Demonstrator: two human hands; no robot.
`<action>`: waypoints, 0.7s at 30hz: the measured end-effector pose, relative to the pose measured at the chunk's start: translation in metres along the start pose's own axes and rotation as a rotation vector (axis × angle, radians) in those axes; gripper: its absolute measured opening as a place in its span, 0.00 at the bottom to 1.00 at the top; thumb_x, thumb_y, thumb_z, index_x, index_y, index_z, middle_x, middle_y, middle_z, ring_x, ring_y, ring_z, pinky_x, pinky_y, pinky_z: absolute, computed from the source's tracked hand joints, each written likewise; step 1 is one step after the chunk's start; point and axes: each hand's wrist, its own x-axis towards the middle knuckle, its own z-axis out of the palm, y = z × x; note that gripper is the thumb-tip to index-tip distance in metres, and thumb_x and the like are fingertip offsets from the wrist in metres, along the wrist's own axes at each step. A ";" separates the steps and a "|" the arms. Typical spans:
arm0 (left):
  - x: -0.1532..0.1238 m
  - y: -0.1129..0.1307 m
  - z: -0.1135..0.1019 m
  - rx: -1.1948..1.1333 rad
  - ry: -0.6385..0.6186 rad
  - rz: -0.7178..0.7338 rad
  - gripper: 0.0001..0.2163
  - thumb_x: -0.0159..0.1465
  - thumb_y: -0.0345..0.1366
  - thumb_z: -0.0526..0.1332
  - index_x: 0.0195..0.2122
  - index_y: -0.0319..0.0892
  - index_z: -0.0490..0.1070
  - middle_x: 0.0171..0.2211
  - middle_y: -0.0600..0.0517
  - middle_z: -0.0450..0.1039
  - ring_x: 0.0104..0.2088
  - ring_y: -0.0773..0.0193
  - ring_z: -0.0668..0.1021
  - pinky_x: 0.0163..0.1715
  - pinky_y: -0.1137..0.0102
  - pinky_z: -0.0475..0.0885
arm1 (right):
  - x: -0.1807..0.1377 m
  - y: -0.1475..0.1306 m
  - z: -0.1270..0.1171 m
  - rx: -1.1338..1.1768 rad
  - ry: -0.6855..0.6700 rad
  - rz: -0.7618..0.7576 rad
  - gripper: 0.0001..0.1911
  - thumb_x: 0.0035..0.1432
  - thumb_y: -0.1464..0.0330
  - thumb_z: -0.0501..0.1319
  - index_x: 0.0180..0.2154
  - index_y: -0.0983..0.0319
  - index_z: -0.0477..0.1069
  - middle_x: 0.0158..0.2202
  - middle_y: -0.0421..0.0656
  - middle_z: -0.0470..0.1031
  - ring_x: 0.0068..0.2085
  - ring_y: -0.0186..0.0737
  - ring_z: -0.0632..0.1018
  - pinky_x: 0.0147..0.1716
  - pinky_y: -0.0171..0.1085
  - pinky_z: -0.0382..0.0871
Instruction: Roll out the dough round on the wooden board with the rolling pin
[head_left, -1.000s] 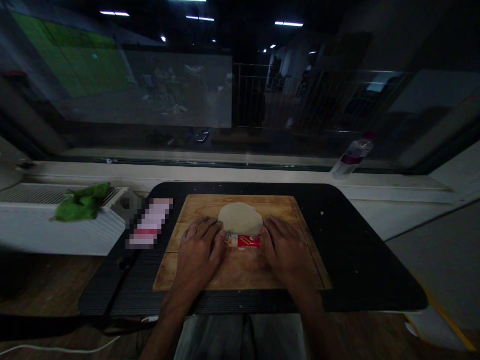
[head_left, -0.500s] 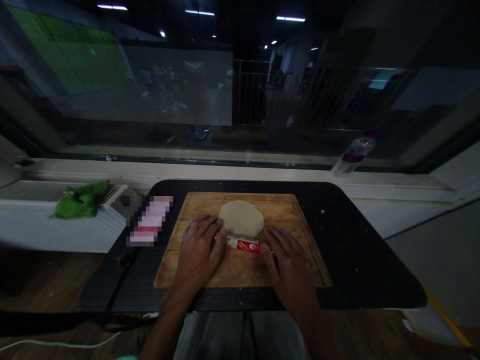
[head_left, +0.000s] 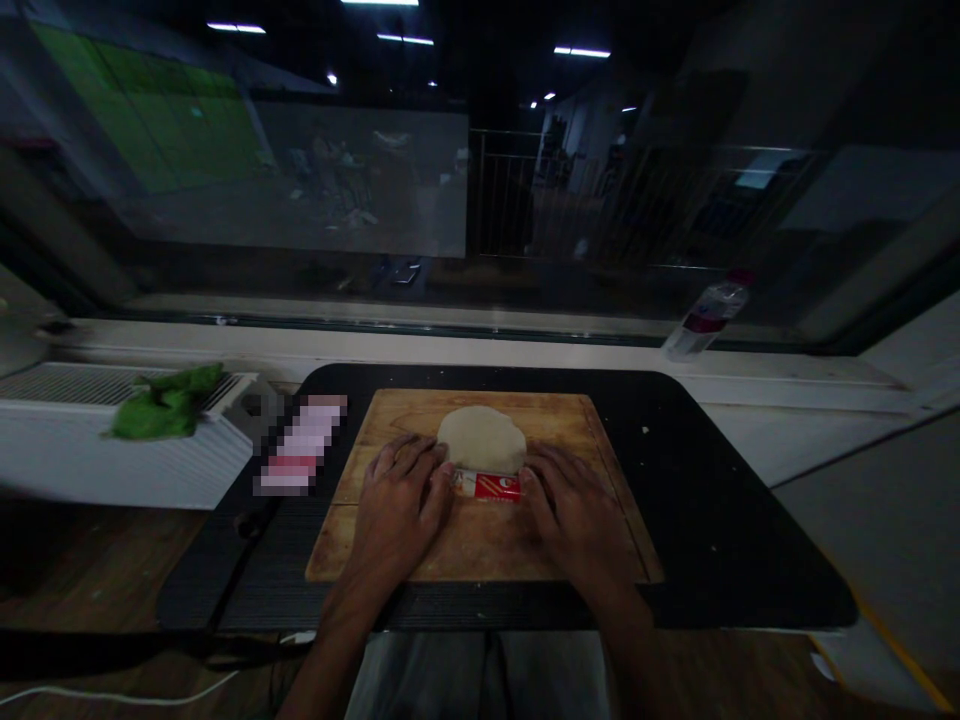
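Observation:
A flat, roughly round sheet of pale dough point(head_left: 481, 438) lies on a wooden cutting board point(head_left: 480, 552). Along its near edge is a rolling pin point(head_left: 486, 486) in a clear wrapper with a red and white label. My left hand point(head_left: 401, 492) lies over the pin's left end, thumb along the near side and fingers curved over the top. On the right end, my right hand point(head_left: 574, 508) presses down, its thumb close to the red label. Both ends of the pin are hidden beneath my hands.
The board sits on a black table point(head_left: 739, 560). A pixelated phone-like object point(head_left: 301, 448) lies left of it. A green cloth point(head_left: 169, 402) hangs over the white radiator point(head_left: 172, 465). On the windowsill stands a clear bottle point(head_left: 705, 318). A dark strap point(head_left: 135, 648) crosses the lower left.
The rolling pin has turned, its label now showing differently, and shifted slightly away from me against the dough's near edge. My right hand has moved forward with it. The camera view has tilted slightly.

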 end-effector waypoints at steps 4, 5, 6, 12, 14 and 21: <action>0.000 0.000 -0.001 -0.005 -0.008 0.007 0.15 0.80 0.41 0.58 0.57 0.46 0.83 0.59 0.46 0.84 0.65 0.45 0.77 0.70 0.41 0.73 | -0.005 0.000 0.001 0.015 0.043 -0.024 0.19 0.82 0.60 0.55 0.56 0.56 0.84 0.63 0.47 0.84 0.65 0.53 0.82 0.68 0.56 0.75; 0.000 0.000 -0.001 -0.008 -0.011 0.007 0.15 0.80 0.41 0.58 0.57 0.46 0.83 0.59 0.46 0.84 0.65 0.45 0.77 0.70 0.41 0.73 | -0.008 -0.001 0.001 0.013 0.049 -0.031 0.19 0.82 0.60 0.55 0.57 0.56 0.84 0.63 0.47 0.84 0.65 0.53 0.82 0.68 0.55 0.75; 0.000 0.000 -0.002 -0.011 -0.013 0.006 0.15 0.80 0.41 0.58 0.57 0.46 0.83 0.59 0.46 0.84 0.65 0.45 0.77 0.70 0.41 0.73 | -0.010 -0.001 0.000 0.011 0.053 -0.040 0.19 0.82 0.60 0.55 0.58 0.57 0.83 0.63 0.47 0.84 0.65 0.53 0.82 0.68 0.55 0.75; 0.000 0.001 -0.002 -0.022 -0.024 -0.007 0.15 0.81 0.42 0.57 0.57 0.45 0.82 0.60 0.46 0.84 0.65 0.45 0.77 0.69 0.42 0.73 | -0.023 -0.004 -0.002 0.008 0.066 -0.064 0.20 0.82 0.60 0.55 0.59 0.58 0.83 0.63 0.48 0.84 0.66 0.53 0.82 0.69 0.54 0.75; 0.000 0.001 -0.001 -0.021 -0.018 -0.007 0.15 0.80 0.42 0.57 0.57 0.46 0.82 0.60 0.46 0.84 0.65 0.45 0.77 0.69 0.42 0.73 | -0.025 -0.004 -0.002 0.016 0.065 -0.056 0.20 0.82 0.60 0.56 0.60 0.57 0.83 0.63 0.48 0.84 0.66 0.53 0.81 0.69 0.54 0.75; 0.000 0.000 -0.001 -0.002 -0.023 -0.007 0.14 0.80 0.42 0.59 0.58 0.47 0.82 0.60 0.46 0.84 0.65 0.46 0.77 0.69 0.43 0.73 | -0.013 -0.003 -0.004 0.014 0.030 -0.037 0.21 0.82 0.59 0.55 0.61 0.58 0.83 0.64 0.49 0.83 0.66 0.54 0.81 0.68 0.56 0.77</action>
